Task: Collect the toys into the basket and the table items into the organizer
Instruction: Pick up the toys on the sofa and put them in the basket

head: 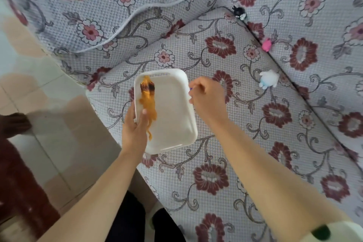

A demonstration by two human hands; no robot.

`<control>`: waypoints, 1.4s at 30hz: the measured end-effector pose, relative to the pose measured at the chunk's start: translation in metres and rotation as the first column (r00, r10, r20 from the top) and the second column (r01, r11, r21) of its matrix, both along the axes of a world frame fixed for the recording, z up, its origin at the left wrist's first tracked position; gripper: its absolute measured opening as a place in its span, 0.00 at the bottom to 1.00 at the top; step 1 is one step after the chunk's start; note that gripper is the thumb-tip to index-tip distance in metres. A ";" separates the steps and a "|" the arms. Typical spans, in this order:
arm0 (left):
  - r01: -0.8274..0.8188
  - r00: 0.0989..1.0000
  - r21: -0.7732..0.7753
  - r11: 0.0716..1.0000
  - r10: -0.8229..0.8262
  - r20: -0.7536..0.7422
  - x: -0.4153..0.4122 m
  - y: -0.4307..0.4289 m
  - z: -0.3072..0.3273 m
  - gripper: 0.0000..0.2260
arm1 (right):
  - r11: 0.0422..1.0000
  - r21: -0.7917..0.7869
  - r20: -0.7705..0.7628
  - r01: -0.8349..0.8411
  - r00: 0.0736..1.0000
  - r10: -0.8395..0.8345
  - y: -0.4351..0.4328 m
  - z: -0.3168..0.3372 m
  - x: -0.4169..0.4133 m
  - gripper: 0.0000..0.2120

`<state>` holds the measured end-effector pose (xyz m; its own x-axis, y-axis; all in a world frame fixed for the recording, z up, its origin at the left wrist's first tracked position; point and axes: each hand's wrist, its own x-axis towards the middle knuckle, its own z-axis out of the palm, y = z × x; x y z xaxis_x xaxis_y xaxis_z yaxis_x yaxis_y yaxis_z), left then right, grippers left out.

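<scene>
While the left hand (135, 129) grips the white basket (172, 118) at its left rim, with the thumb lying over the edge on the inside, the basket is above the seat of the sofa (225, 143). I cannot tell if it rests on the seat or is lifted a little. An orange toy (147, 100) lies inside the basket along its left wall, just beside the thumb; the toy is blurred.

The right hand (208, 96) is at the right rim of the basket, near the far corner, with curled fingers. A small purple speck (191, 88) shows at the fingertips, but I cannot tell if the hand holds it.

Three more toys are on the sofa, to the right, along the seam where the seat meets the side cushion. The black toy (239, 13) is the farthest, the pink toy (267, 45) is in the middle, and the white toy (269, 79) is the nearest to the right hand. They are well apart from the basket.

A grey cable (137, 11) runs across the sofa back. A tiled floor (49, 104) is on the left.
</scene>
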<state>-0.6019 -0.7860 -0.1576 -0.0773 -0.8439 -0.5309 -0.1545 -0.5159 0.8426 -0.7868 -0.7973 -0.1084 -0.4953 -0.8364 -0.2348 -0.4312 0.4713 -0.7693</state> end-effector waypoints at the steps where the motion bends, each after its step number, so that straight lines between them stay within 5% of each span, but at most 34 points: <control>1: -0.013 1.000 0.006 1.000 0.013 0.022 0.003 -0.005 0.001 0.17 | 1.000 0.019 -0.027 0.023 0.999 -0.022 -0.004 -0.003 -0.007 0.12; 5: 0.025 0.996 0.011 1.000 -0.026 0.085 0.005 -0.037 -0.004 0.13 | 0.988 0.152 -0.188 0.013 0.982 0.016 -0.021 -0.036 -0.031 0.11; 9: 0.131 0.985 -0.004 0.991 -0.130 0.109 0.004 -0.067 -0.017 0.14 | 0.921 0.340 -0.294 -0.188 0.909 0.294 -0.035 -0.079 -0.038 0.09; 12: 0.194 0.975 -0.005 0.981 -0.192 0.111 0.006 -0.085 -0.031 0.13 | 0.764 0.551 -0.330 -0.336 0.753 0.570 -0.036 -0.097 -0.036 0.30; 16: 0.250 0.964 0.018 0.968 -0.251 0.083 0.013 -0.106 -0.045 0.18 | 0.691 0.618 -0.346 -0.375 0.659 0.667 -0.035 -0.111 -0.032 0.37; 21: 0.306 0.949 0.018 0.952 -0.307 0.075 0.014 -0.125 -0.047 0.20 | 0.763 0.596 -0.347 -0.249 0.777 0.525 -0.036 -0.117 -0.031 0.32; 26: 0.342 0.935 0.002 0.940 -0.340 0.104 0.008 -0.136 -0.041 0.17 | 0.849 0.528 -0.143 0.001 0.986 0.088 -0.023 -0.114 -0.042 0.15; 34: 0.384 0.917 -0.013 0.923 -0.379 0.121 -0.005 -0.140 -0.021 0.20 | 0.845 0.226 0.147 0.484 0.841 -0.521 -0.030 -0.047 -0.052 0.13; 38: 0.384 0.920 -0.009 0.923 -0.382 0.085 -0.012 -0.138 -0.004 0.21 | 0.837 0.142 0.337 0.529 0.769 -0.543 -0.042 0.008 -0.050 0.06; 42: 0.394 0.916 -0.027 0.919 -0.390 0.090 -0.014 -0.139 0.011 0.18 | 0.945 0.060 0.402 0.321 0.859 -0.317 -0.051 0.059 -0.042 0.23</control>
<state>-0.6160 -0.9253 -0.1467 -0.3646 -0.7771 -0.5130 -0.4056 -0.3633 0.8387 -0.8289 -0.8480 -0.0497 -0.6003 -0.6515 -0.4640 0.0885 0.5225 -0.8481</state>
